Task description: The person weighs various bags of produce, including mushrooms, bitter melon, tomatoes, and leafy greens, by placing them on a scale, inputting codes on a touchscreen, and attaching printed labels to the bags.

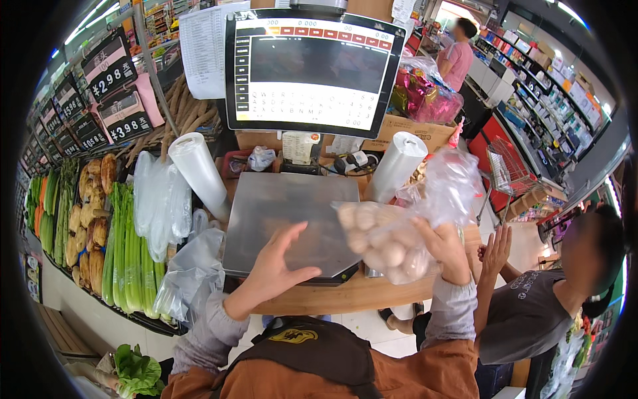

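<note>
My right hand grips the gathered neck of a clear plastic bag of eggs. The bag hangs at the right front corner of a weighing scale's metal plate, partly over its edge; whether it touches the plate I cannot tell. My left hand is over the plate's front left part, thumb and fingers apart, holding nothing. Behind the plate stands a lit touch screen with a keyboard display. A roll of clear plastic bags stands at the left of the plate, another roll at the right.
Celery and other vegetables lie on a rack at left, beside loose plastic bags. A person in a dark shirt stands close at right, hands near the counter edge. Farther back are a shopping cart and a person in pink.
</note>
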Tool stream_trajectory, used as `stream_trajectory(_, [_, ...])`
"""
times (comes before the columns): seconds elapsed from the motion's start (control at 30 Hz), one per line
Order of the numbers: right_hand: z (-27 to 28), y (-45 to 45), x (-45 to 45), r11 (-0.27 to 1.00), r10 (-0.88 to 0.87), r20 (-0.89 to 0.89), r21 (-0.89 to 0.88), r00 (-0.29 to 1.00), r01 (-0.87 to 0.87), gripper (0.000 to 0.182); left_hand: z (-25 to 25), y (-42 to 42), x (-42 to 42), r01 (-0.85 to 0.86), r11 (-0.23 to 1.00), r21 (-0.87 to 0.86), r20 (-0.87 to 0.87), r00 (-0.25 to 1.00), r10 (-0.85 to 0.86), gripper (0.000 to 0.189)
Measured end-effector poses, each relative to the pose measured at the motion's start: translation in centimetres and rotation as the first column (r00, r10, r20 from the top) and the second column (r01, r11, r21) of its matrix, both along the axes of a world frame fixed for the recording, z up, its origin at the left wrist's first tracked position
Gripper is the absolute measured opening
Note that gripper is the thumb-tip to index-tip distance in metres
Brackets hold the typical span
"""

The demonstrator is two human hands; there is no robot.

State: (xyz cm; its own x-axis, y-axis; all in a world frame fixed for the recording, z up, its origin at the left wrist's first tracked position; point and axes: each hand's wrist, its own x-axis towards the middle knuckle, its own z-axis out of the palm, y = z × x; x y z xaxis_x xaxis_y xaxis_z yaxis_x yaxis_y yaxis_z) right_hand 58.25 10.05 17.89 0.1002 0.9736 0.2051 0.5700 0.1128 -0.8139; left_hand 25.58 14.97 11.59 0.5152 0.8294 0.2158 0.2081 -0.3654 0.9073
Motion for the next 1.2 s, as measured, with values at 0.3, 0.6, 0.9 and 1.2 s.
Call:
stream_trajectory(0.3, [3.2, 8.8, -10.1, 0.853, 0.519, 0.018, -0.078, 0.855, -0.516, 0.032, 2.3, 4.6, 0.8, -0.058, 0.897, 0.438, -0.185, 0.971, 0.154, 0.107])
stream_trajectory(0.6, [-2.1, 15.9, -16.5, 0.689, 0.637, 0.306, 0.185, 0.708, -0.700, 0.055, -1.3, 6.3, -3.2, -0.205, 0.891, 0.405, -0.215, 0.926, 0.311, 0.098])
stream_trajectory(0.9, [-3.4, 17.5, -18.9, 0.598, 0.717, 0.412, 0.052, 0.562, -0.800, 0.036, -3.6, 6.7, -4.8, -0.270, 0.873, 0.406, -0.153, 0.922, 0.356, 0.073])
stream_trajectory(1.2, [-4.3, 17.5, -20.0, 0.662, 0.612, 0.484, 0.119, 0.625, -0.740, 0.040, -4.5, 7.0, -5.0, -0.203, 0.904, 0.377, -0.193, 0.937, 0.291, 0.067])
